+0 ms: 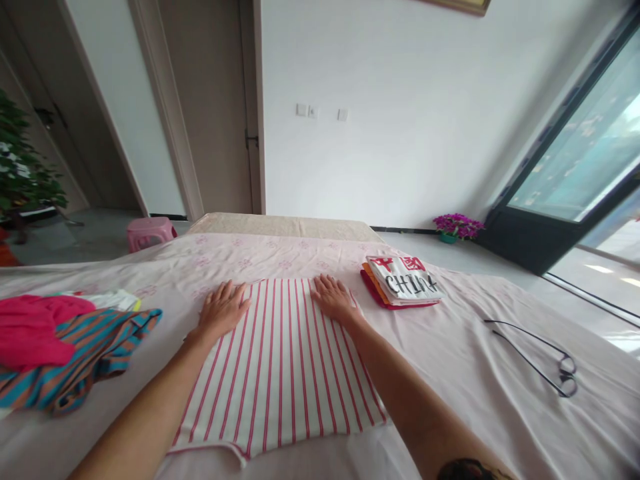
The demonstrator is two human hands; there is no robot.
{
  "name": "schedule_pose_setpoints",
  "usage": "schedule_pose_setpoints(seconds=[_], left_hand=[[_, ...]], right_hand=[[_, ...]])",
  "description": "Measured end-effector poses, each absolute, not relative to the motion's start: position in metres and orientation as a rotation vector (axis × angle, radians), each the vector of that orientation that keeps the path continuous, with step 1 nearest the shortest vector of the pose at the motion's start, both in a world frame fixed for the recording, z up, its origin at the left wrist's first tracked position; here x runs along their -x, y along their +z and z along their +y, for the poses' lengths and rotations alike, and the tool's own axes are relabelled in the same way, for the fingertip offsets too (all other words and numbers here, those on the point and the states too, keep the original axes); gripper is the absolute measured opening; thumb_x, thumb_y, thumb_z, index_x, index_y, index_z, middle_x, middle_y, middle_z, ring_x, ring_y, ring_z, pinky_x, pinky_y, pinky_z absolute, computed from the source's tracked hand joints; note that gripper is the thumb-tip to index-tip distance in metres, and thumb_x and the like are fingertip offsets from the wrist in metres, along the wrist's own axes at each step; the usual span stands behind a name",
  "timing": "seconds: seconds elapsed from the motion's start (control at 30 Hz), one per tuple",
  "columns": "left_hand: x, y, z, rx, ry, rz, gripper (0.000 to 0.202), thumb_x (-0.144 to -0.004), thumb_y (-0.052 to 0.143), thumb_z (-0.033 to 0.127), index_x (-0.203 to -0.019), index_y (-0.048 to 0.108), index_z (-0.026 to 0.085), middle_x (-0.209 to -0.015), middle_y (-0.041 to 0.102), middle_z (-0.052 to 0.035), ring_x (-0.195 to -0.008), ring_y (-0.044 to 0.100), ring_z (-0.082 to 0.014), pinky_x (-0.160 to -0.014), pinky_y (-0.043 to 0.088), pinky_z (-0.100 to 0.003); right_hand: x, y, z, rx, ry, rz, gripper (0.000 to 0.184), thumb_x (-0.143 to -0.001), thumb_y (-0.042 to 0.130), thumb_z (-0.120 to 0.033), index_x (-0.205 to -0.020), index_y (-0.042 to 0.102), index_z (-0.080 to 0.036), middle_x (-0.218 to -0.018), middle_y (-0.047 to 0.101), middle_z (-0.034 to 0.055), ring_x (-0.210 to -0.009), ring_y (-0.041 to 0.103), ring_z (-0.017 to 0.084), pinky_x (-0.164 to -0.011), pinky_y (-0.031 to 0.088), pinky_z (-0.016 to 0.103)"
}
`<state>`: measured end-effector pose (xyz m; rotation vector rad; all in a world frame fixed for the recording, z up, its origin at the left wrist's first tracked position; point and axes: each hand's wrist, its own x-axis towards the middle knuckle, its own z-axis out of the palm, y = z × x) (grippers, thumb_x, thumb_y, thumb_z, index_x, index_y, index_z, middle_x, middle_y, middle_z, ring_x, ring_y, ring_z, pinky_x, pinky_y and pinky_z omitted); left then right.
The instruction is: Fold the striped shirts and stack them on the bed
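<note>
A white shirt with red stripes point(285, 360) lies spread on the pale sheet in front of me, its near edge uneven with a small drooping corner. My left hand point(223, 308) rests flat on its far left corner, fingers stretched out. On the far right corner lies my right hand point(334, 298), also flat with the fingers extended. Neither hand grips the cloth. To the right of my right hand sits a stack of folded clothes point(403, 280), a white piece with "CHINA" lettering on top and orange and red layers beneath.
At the left is a loose heap with a pink garment point(40, 327) and a blue-and-brown striped garment point(110, 343). Eyeglasses point(565, 373) lie on the sheet point(465, 393) at the right. Beyond the sheet stand a pink stool point(150, 231) and purple flowers point(457, 227).
</note>
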<state>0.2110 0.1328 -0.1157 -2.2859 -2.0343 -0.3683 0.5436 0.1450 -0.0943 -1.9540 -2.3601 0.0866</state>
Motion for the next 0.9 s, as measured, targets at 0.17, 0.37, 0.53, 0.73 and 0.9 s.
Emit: schedule_pose_setpoints(seconds=[0.17, 0.37, 0.53, 0.73, 0.9], left_hand=[[-0.206, -0.114, 0.130, 2.222, -0.413, -2.021, 0.057, -0.096, 0.033, 0.047, -0.145, 0.047, 0.021, -0.155, 0.040, -0.0173, -0.143, 0.034, -0.0340, -0.114, 0.023, -0.053], [-0.245, -0.099, 0.092, 2.210, -0.526, -1.906, 0.049, -0.093, 0.039, 0.029, -0.136, 0.055, 0.012, -0.153, 0.042, -0.0199, -0.145, 0.031, -0.0342, -0.119, 0.017, -0.049], [-0.289, -0.100, 0.028, 2.477, -0.456, -1.746, 0.053, -0.096, 0.037, 0.038, -0.142, 0.050, 0.013, -0.152, 0.044, -0.0192, -0.143, 0.036, -0.0347, -0.117, 0.025, -0.050], [-0.270, -0.112, -0.021, 2.529, -0.417, -1.571, 0.057, -0.096, 0.040, 0.050, -0.146, 0.047, 0.024, -0.155, 0.042, -0.0127, -0.144, 0.034, -0.0315, -0.116, 0.025, -0.053], [-0.227, -0.116, -0.032, 2.515, -0.374, -1.502, 0.057, -0.096, 0.040, 0.051, -0.147, 0.045, 0.027, -0.157, 0.040, -0.0103, -0.145, 0.034, -0.0292, -0.115, 0.027, -0.051]], right_hand=[[-0.598, -0.084, 0.137, 2.110, 0.072, -2.280, 0.062, -0.103, 0.021, -0.045, -0.156, 0.028, -0.013, -0.161, 0.024, 0.0145, -0.149, 0.019, 0.029, -0.118, 0.016, 0.051], [-0.572, -0.062, 0.091, 2.166, 0.040, -2.188, 0.066, -0.103, 0.022, -0.046, -0.156, 0.025, -0.006, -0.163, 0.017, 0.0163, -0.151, 0.008, 0.029, -0.121, 0.007, 0.048], [-0.491, -0.067, 0.014, 1.780, 0.244, -2.365, 0.071, -0.102, 0.021, -0.052, -0.159, 0.015, -0.010, -0.164, 0.009, 0.0124, -0.152, 0.004, 0.028, -0.121, 0.011, 0.049], [-0.495, -0.085, -0.056, 1.655, 0.100, -2.447, 0.066, -0.102, 0.029, -0.053, -0.157, 0.026, -0.016, -0.163, 0.019, 0.0099, -0.151, 0.013, 0.029, -0.122, 0.012, 0.051], [-0.576, -0.086, -0.075, 1.830, -0.053, -2.395, 0.060, -0.102, 0.032, -0.047, -0.156, 0.028, -0.021, -0.162, 0.022, 0.0063, -0.150, 0.018, 0.027, -0.122, 0.014, 0.048]])
